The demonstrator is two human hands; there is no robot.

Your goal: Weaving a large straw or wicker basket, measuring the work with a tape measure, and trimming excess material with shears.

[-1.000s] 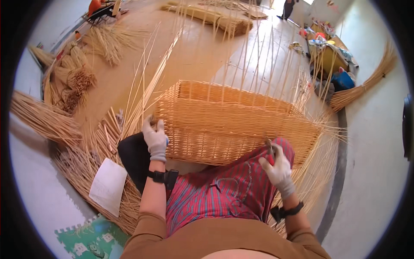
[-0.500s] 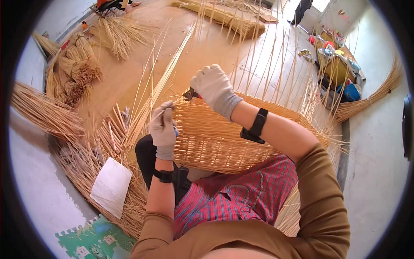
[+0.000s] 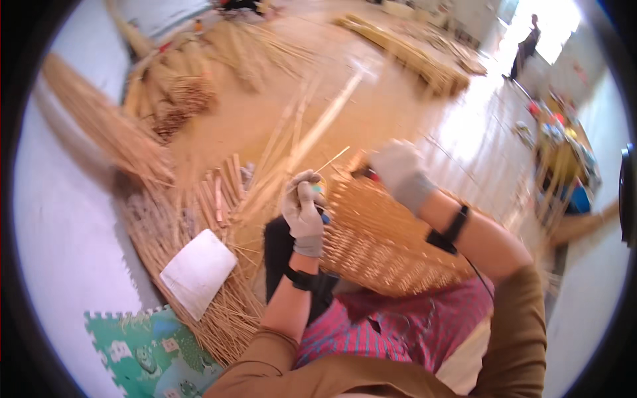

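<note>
A woven wicker basket (image 3: 371,249) leans across my lap over a red plaid cloth (image 3: 411,331). At its upper rim, my gloved right hand (image 3: 401,171) is closed on dark-jawed pruning shears (image 3: 363,174) with a bit of red; motion smears them. Beside the basket's left edge is my gloved left hand (image 3: 304,209), its fingers pinching a thin wicker stick (image 3: 333,159) that points up and right. A small blue and yellow thing (image 3: 322,199) also shows at this hand; I cannot tell its kind. The tall stakes above the basket are mostly blurred.
Loose wicker rods (image 3: 199,312) lie at my left with a white sheet (image 3: 199,272) on them. A green foam mat (image 3: 146,351) is below. Bundles (image 3: 189,93) stand far left, another (image 3: 411,56) lies at the back. A person (image 3: 527,46) stands by the bright doorway.
The view has swung left, so everything sits further right and lower. My hands are farther apart from the rim's corner, and a wicker stick now shows clearly in my left fingers.
</note>
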